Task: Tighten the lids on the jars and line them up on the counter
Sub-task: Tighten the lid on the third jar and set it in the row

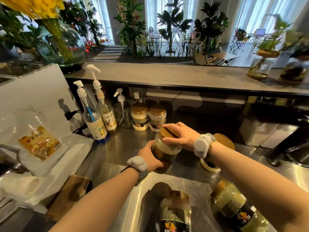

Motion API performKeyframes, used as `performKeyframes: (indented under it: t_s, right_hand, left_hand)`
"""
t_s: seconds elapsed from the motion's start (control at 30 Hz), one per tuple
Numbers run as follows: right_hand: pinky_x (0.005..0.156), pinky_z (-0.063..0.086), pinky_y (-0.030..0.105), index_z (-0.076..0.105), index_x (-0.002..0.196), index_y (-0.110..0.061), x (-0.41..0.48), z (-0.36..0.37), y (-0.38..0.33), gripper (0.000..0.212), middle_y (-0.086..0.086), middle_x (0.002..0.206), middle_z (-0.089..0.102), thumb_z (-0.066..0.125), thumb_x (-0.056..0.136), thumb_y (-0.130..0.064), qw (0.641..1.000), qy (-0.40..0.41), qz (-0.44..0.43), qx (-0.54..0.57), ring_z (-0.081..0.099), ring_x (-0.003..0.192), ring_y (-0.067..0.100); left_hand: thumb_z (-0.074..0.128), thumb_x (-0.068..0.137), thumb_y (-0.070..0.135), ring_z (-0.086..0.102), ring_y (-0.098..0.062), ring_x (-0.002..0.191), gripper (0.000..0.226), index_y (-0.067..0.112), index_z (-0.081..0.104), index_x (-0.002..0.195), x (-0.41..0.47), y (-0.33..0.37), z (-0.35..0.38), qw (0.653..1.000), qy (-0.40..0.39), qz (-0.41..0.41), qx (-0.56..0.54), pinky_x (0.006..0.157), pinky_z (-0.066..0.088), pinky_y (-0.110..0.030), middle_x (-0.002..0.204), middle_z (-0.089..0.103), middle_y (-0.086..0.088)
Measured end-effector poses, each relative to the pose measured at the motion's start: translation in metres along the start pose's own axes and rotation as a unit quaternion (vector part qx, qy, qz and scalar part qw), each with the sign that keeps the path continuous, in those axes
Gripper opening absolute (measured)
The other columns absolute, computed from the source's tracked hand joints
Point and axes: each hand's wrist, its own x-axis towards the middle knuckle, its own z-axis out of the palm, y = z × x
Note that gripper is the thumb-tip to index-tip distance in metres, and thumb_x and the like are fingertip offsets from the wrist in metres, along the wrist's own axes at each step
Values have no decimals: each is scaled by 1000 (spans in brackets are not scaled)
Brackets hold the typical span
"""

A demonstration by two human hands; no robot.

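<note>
steel counter (pixel 117 158): two lidded jars (pixel 148 118) upper middle, pump bottles (pixel 98 118) left, jars (pixel 234 206) lying lower right.

Single view only, head-worn wide-angle camera; no second view to share scene with. Looked forward and down over steel table (pixel 107 158), from standing height at table's near edge. Both forearms entered from bottom of frame, left hand (pixel 151 158) and right hand (pixel 181 138) close to lens, near frame centre. Nearest jars at bottom edge cut off by frame. Upper half faced across raised shelf (pixel 167 76) toward plants and bright windows beyond. Strong barrel distortion: shelf line bowed, edges stretched and blurred.
</note>
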Motion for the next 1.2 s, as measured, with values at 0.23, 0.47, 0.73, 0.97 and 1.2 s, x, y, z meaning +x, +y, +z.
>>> performKeyframes:
  t_s: [0.23,0.47,0.73,0.97,1.2]
  right_hand:
    - [87,46,32,41,134,-23,9,2,18,48,2,127,52,32,98,-53,959,159,93,214,55,108,18]
    - [53,46,28,51,106,-9,33,27,69,34,14,96,56,31,101,-37,908,140,269,289,52,58,18]
    - [84,54,35,47,134,-3,50,61,109,43,8,94,59,45,91,1,921,61,316,218,57,84,23]
    - [101,47,42,52,131,-11,70,78,137,48,10,128,60,43,86,3,869,158,352,311,57,117,31]
    - [78,50,33,51,125,8,90,76,131,39,27,117,59,36,89,15,793,269,346,425,57,100,33]
  left_hand:
    - [87,53,46,57,-22,114,97,36,33,134,25,6,-1,1000,16,-14,-23,101,48,-41,124,58,7]
    - [87,44,50,56,-23,117,105,37,35,133,54,11,17,996,34,-46,-62,101,47,-42,124,58,8]
    - [84,55,47,52,-28,122,95,18,41,134,94,12,38,994,27,-109,-9,103,47,-40,132,53,-7]
    - [74,75,47,52,-28,124,83,5,41,138,133,17,43,979,-52,-199,12,98,41,-30,137,52,-10]
    - [94,44,34,40,-23,137,121,21,30,146,166,15,42,990,-4,-123,-73,114,34,-39,148,42,-1]
